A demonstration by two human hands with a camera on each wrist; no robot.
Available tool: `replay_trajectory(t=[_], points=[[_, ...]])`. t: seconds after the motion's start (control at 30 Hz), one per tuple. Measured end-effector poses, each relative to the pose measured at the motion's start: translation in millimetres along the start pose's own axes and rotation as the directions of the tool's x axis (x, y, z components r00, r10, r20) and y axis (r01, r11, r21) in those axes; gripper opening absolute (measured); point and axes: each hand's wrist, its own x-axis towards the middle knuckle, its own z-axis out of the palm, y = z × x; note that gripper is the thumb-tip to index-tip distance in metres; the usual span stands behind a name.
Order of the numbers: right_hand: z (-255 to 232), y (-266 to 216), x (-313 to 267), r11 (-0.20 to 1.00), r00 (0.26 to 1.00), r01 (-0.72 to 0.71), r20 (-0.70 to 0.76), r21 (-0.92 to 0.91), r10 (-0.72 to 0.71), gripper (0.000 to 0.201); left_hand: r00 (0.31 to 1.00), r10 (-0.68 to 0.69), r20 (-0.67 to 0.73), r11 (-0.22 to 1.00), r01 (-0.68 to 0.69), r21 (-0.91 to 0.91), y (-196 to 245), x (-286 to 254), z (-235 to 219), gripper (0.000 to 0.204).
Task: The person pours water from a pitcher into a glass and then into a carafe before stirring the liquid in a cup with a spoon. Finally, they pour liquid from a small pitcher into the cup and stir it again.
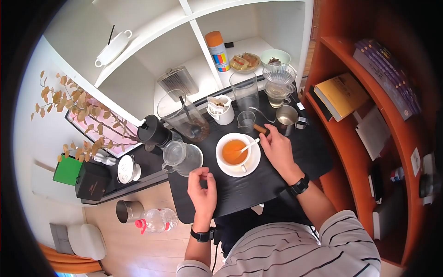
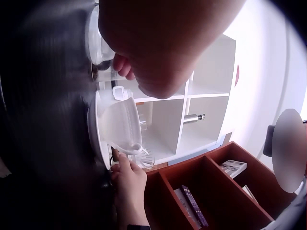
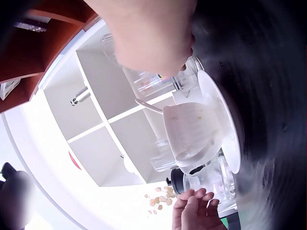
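Beyond the teacup [image 3: 192,129], the small glass jug [image 1: 246,121] is pinched, seemingly by its handle [image 1: 260,129], by the right hand [image 1: 278,150]; the left hand [image 1: 202,189] is held loose, empty. Level carrying is called for.

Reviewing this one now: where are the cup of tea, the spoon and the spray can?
Cup [image 3: 193,136]: right wrist view, on its outer wall.
Spoon [image 1: 250,144]: head view, on its handle.
Spray can [image 1: 218,52]: head view, on its body below the orange cap.
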Motion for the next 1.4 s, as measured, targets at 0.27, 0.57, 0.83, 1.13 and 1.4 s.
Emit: replay_trajectory(t=[0.27,0.57,0.83,1.13,1.4], points=[[8.3,10.7,4.0,0.987,0.998,0.060,-0.027,-0.147,-0.064,0.024,0.950,-0.107,0.295,0.989,0.072,0.126,-11.8,1.3,16.9,0.066],[5.8,13.0,1.9,0.985,0.997,0.035,-0.061,-0.166,-0.046,0.023,0.917,-0.059,0.393,0.988,-0.002,0.154,-3.2,3.1,24.9,0.108],[8.7,19.0,3.0,0.983,0.996,0.015,-0.089,-0.182,-0.031,0.024,0.931,-0.051,0.362,0.987,-0.009,0.163,-0.8,7.7,34.5,0.118],[9.3,18.8,4.1,0.982,0.995,-0.008,-0.100,-0.187,-0.011,0.025,0.934,-0.035,0.357,0.987,-0.024,0.158,-1.9,12.4,35.1,0.119],[4.5,14.6,3.3,0.988,0.994,-0.005,-0.111,-0.153,-0.012,0.025,0.926,-0.018,0.376,0.990,-0.035,0.134,-2.6,19.7,43.9,0.122]])
